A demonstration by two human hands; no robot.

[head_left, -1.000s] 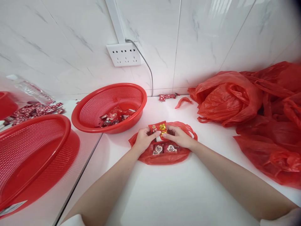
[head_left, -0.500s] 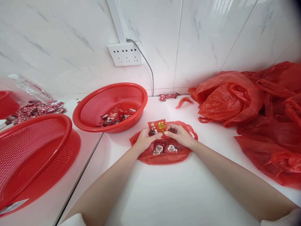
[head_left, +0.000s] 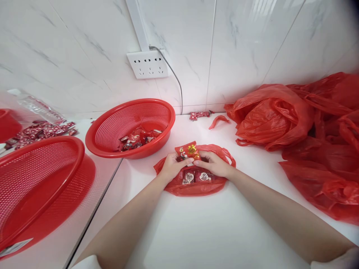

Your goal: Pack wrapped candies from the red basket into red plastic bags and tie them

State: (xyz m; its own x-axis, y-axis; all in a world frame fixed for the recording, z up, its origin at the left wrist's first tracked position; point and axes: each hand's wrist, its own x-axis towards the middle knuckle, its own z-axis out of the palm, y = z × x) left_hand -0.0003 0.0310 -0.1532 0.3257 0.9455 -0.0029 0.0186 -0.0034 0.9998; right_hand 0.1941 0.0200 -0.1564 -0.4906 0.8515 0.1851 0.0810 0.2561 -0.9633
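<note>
white counter [head_left: 196, 231] spans the view, meeting a marble-look tiled wall [head_left: 246, 48] at the back. red plastic bags [head_left: 308, 138] lie heaped along the right side, crumpled, reaching from the wall toward the near edge. at far left a big red basket [head_left: 33, 186] sits at the counter's edge, cut off by the frame. a second red basket [head_left: 130, 127] stands behind and left of the hands, holding a small pile of wrapped candies [head_left: 138, 139]. a white wall socket [head_left: 148, 64] has a grey cable [head_left: 175, 78] running down from it to the counter. loose candies [head_left: 42, 130] are spread at the far left near the wall; two more lie by the wall seam, right of the cable.

centre: a small red bag [head_left: 196, 179] lies flat on the counter, wrapped candies showing inside it. both hands rest on top of it. left hand [head_left: 172, 166] and right hand [head_left: 214, 163] together pinch a small red packet [head_left: 188, 151] with a gold mark, fingers narrow, thumb tips nearly meeting on its lower edge. packet is tilted, raised just above the small bag's mouth, in front of the second basket.
</note>
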